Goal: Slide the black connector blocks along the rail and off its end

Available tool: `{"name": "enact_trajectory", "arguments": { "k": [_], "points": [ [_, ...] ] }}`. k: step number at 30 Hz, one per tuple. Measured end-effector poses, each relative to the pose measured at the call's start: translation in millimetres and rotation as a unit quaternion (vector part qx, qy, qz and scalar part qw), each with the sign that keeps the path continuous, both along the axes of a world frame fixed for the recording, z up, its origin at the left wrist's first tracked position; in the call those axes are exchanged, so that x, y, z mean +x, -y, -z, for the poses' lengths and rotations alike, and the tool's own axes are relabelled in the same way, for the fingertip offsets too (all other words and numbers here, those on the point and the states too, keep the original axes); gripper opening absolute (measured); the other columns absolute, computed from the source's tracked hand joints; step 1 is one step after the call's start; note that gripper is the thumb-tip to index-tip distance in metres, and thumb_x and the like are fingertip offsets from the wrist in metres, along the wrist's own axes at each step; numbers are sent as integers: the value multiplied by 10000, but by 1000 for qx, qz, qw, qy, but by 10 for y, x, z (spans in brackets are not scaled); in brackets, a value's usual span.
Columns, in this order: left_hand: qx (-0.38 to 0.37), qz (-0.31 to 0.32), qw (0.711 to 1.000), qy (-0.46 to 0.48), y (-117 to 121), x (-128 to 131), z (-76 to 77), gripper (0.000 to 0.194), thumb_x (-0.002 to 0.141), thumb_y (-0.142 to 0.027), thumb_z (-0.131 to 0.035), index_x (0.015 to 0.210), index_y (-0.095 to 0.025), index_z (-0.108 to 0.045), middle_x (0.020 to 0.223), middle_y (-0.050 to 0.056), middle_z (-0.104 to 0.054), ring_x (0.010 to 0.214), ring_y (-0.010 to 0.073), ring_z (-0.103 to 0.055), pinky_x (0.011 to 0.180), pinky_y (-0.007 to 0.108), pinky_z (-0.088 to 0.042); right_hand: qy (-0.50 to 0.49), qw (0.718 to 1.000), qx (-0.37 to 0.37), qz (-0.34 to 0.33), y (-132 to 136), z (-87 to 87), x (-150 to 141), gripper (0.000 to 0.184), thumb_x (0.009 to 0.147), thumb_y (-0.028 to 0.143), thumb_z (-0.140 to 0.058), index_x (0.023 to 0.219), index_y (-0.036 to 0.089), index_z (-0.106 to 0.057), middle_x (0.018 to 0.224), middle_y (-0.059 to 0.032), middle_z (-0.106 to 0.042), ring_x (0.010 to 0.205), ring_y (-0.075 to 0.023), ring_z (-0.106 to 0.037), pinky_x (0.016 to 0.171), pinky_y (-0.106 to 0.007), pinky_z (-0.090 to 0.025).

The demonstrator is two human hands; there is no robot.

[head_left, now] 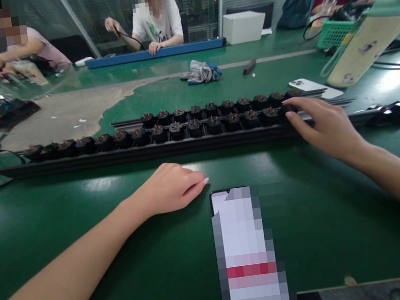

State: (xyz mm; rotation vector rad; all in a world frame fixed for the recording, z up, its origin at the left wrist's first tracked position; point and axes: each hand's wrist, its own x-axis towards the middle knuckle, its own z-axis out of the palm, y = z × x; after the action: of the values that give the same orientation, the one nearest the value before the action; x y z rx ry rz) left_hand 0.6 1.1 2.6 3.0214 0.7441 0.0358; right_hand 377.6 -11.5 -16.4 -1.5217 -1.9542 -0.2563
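A long black metal strip (185, 146) lies across the green table. Along it runs a row of round black socket modules (159, 133) with copper-coloured contacts facing up. A second row of similar modules (211, 108) is behind. My right hand (324, 126) is at the right end of the front row, its thumb and fingers pinched around a black socket module that they partly hide. My left hand (173, 185) rests on the table in front of the strip, fingers curled together, with nothing visible in them. Just right of it lies a phone (221, 196), mostly blurred out.
More loose parts (399, 111) lie right of the strip. A white phone (315, 88), a tilted bottle (370, 44) and a green basket (335, 33) are on the right. Gloves (202, 72) lie beyond the rows. Across the table, a person (161, 22) touches a blue strip (186, 48).
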Motion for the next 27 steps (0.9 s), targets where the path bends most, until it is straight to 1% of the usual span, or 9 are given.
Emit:
{"name": "enact_trajectory", "arguments": {
  "k": [3,9,13,18,27],
  "points": [
    [1,-1,1000,-3,0,5,-2,421,1066,-330,-358,704,-200,-527,586,-11,-548,539,151,-505,593,304,-359,-14,1000,6,6,-10,4,-14,400,980,409,-477,1289,217,-645,1226,-102,-707,1159,-268,-655,1014,-431,-501],
    [3,-1,1000,-3,4,14,-8,423,1063,-325,-359,700,-201,-535,585,-9,-550,533,155,-500,588,315,-367,-10,999,-1,43,11,-52,2,427,946,418,-503,1243,170,-684,1206,-121,-721,1140,-266,-666,1028,-390,-488],
    [12,3,1000,1,11,11,-14,418,1060,-320,-370,695,-200,-535,576,-11,-549,526,152,-505,572,312,-361,-12,998,-7,63,21,-89,38,404,919,418,-514,1197,188,-696,1172,-108,-733,1104,-256,-680,1013,-380,-491],
    [26,6,1000,-1,16,10,-21,417,1060,-314,-375,689,-196,-525,572,-10,-556,528,148,-515,563,309,-339,-24,996,-5,82,20,-118,101,383,876,431,-535,1118,195,-713,1115,-98,-748,1052,-256,-696,995,-400,-502],
    [25,9,1000,1,5,7,-6,419,1063,-319,-381,690,-196,-526,577,-7,-566,524,148,-511,565,309,-331,-9,994,-18,111,6,-140,181,422,856,428,-531,1130,172,-725,1100,-119,-750,1056,-275,-700,1008,-423,-499]
  ]
}}
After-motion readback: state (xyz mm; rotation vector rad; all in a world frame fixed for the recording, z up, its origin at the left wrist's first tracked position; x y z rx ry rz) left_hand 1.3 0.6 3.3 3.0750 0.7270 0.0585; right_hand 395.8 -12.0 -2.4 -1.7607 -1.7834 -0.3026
